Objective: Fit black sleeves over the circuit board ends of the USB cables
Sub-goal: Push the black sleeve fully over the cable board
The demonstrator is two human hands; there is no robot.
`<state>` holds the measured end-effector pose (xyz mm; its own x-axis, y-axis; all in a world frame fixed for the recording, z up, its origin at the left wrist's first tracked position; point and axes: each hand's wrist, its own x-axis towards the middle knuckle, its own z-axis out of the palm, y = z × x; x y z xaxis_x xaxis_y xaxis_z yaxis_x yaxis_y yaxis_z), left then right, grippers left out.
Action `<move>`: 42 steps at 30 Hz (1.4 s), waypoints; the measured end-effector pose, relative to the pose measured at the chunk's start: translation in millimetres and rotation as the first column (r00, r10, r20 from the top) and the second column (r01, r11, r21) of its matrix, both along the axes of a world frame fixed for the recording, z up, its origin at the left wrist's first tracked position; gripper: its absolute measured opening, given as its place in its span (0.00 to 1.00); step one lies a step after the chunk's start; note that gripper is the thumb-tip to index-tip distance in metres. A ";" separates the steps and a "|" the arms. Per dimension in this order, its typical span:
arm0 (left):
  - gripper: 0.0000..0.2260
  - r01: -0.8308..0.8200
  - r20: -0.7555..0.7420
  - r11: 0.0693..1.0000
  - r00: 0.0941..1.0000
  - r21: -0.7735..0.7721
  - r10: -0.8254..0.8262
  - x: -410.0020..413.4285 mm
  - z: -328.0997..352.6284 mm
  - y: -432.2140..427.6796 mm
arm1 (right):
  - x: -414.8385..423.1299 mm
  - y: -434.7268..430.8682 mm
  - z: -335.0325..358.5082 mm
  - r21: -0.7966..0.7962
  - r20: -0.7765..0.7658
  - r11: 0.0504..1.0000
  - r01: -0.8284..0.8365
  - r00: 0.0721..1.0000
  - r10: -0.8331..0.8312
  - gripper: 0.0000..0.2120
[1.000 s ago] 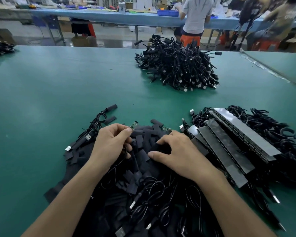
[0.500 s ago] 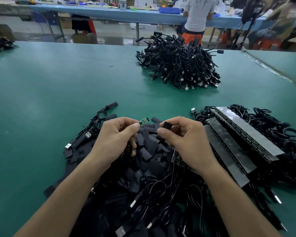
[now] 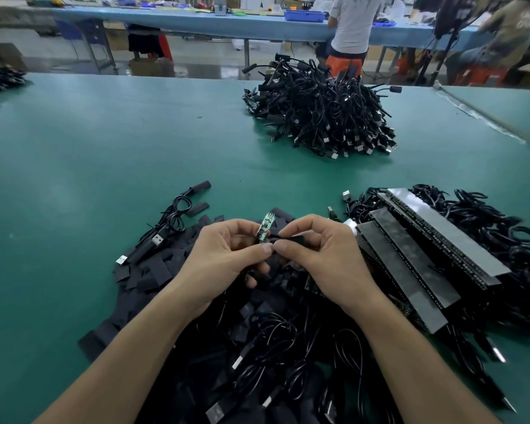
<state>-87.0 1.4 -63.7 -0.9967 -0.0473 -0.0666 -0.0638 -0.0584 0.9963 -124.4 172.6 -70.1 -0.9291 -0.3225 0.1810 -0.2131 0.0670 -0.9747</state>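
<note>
Both hands meet just above the near pile, thumbs almost touching. The left hand (image 3: pixel 227 250) is curled and pinches the low end of the little green circuit board (image 3: pixel 265 226), so the board sticks up and away from me, bare, pins at the top. The right hand (image 3: pixel 318 252) is curled too and pinches 1 black sleeve (image 3: pixel 289 238) between thumb and forefinger, right beside the board's base. As far as I can see, the sleeve isn't over the board yet.

Handling-wise, my guess: the board weighs next to nothing and is stiff but thin, with solder joints at the cable end. I'd hold it by the long edges down near the wire, not by the pins. The sleeve looks soft and flat, so it probably collapses shut. Squeeze its edges to pop the mouth open, then slide it on straight. Lever the board sideways and the wires could tear off.

Spare sleeves (image 3: pixel 153 270) and USB cables (image 3: pixel 257 341) lie under the wrists on the green table (image 3: pixel 74 148). Another cable heap (image 3: pixel 318 117) sits well apart at the far side.
</note>
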 end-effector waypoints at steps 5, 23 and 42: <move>0.06 -0.023 0.010 0.999 1.000 0.032 0.023 -2.0 -2.0 -2.4 | -0.3 0.1 -2.0 0.157 -0.103 0.988 -0.009 0.994 0.025 0.13; 0.08 0.104 0.023 0.993 0.994 -0.053 -0.103 -4.0 -5.3 -25.1 | -1.7 4.8 4.3 0.068 -0.080 0.993 0.096 0.993 -0.091 0.11; 0.10 0.131 0.025 0.985 0.991 -0.109 -0.129 -5.4 -7.9 -24.1 | -0.1 5.4 7.4 0.038 0.047 0.999 -0.011 0.999 0.009 0.12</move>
<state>-92.4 -22.7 -71.6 -0.9935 0.0742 -0.0858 -0.0813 0.0618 0.9948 -124.5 177.9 -62.6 -0.9330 -0.3377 0.1246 -0.1681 0.1026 -0.9804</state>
